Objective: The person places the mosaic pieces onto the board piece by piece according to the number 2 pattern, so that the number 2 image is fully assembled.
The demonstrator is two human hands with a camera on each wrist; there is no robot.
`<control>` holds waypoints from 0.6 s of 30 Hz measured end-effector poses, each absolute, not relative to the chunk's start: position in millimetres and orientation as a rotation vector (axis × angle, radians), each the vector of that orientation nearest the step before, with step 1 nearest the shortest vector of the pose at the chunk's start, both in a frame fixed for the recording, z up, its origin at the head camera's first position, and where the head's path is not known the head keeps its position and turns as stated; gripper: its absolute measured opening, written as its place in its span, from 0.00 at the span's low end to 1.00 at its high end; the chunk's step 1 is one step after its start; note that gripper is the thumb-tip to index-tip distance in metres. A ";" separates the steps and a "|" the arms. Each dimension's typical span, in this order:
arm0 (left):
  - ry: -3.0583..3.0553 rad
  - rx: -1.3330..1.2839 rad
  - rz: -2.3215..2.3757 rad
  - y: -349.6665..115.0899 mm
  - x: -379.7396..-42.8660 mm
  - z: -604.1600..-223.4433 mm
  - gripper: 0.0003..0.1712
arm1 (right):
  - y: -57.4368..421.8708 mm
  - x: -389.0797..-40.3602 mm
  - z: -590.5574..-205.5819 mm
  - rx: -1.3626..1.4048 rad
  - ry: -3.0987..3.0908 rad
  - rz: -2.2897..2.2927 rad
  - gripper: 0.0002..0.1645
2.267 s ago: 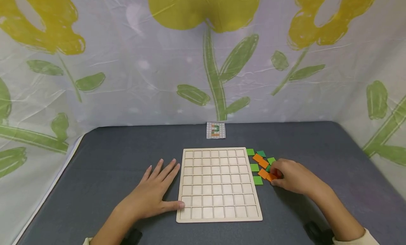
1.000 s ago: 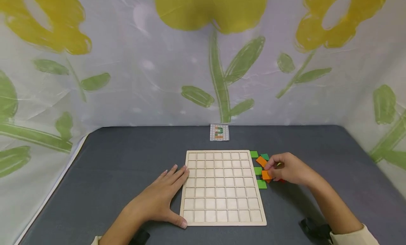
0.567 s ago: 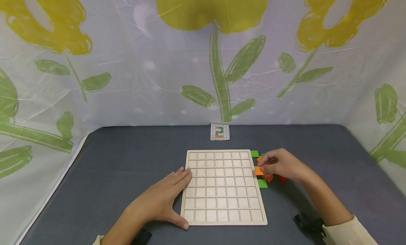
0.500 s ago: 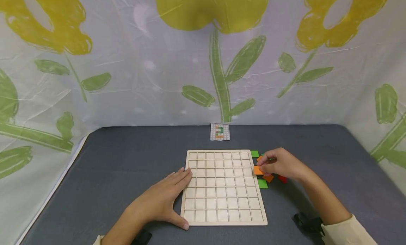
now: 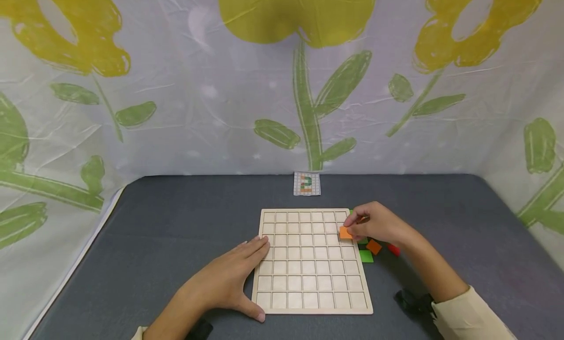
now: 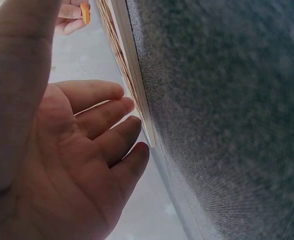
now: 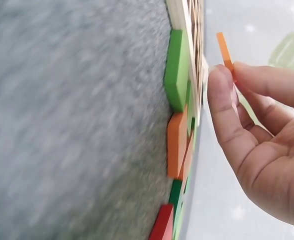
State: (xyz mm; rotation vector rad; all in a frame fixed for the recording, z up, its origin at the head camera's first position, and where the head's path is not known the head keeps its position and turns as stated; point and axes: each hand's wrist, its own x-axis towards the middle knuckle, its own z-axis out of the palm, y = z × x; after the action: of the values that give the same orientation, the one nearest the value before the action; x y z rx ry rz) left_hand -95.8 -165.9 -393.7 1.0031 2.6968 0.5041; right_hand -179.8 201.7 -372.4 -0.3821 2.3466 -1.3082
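My right hand [image 5: 376, 223] pinches an orange square tile [image 5: 345, 233] between thumb and fingertips, above the right edge of a wooden grid board [image 5: 308, 281]. In the right wrist view the orange tile [image 7: 225, 50] is raised off the board, its edge toward the camera. My left hand [image 5: 226, 279] lies at the board's left edge, fingers straight and fingertips on the frame, thumb near the lower left corner. The left wrist view shows this hand's palm [image 6: 77, 160] and its extended fingers beside the board's side.
Loose tiles lie right of the board: light green [image 5: 366, 256], orange [image 5: 374, 247] and red [image 5: 393, 250]; the right hand covers others. A dark green tile [image 7: 175, 196] shows in the right wrist view. A patterned grid card [image 5: 307, 184] lies behind the board.
My right hand picked an orange tile from the pile and carried it left over the board's edge. My left hand's fingers moved onto the board's left rim.
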 end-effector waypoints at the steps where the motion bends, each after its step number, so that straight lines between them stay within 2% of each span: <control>1: 2.702 1.003 0.500 -165.9 -95.6 -393.8 0.75 | 199.4 -180.9 -372.0 -0.377 2.344 -1.306 0.05; 18: 2.700 0.997 0.483 -165.2 -95.3 -393.5 0.70 | 168.9 -194.3 -375.3 -0.355 2.274 -1.318 0.04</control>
State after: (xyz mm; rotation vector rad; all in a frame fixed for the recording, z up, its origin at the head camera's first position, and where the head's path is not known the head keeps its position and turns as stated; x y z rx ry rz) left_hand -95.3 -165.2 -393.5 0.9970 2.6999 0.4828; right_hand -194.3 168.9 -375.3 -0.3552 2.2739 -1.3183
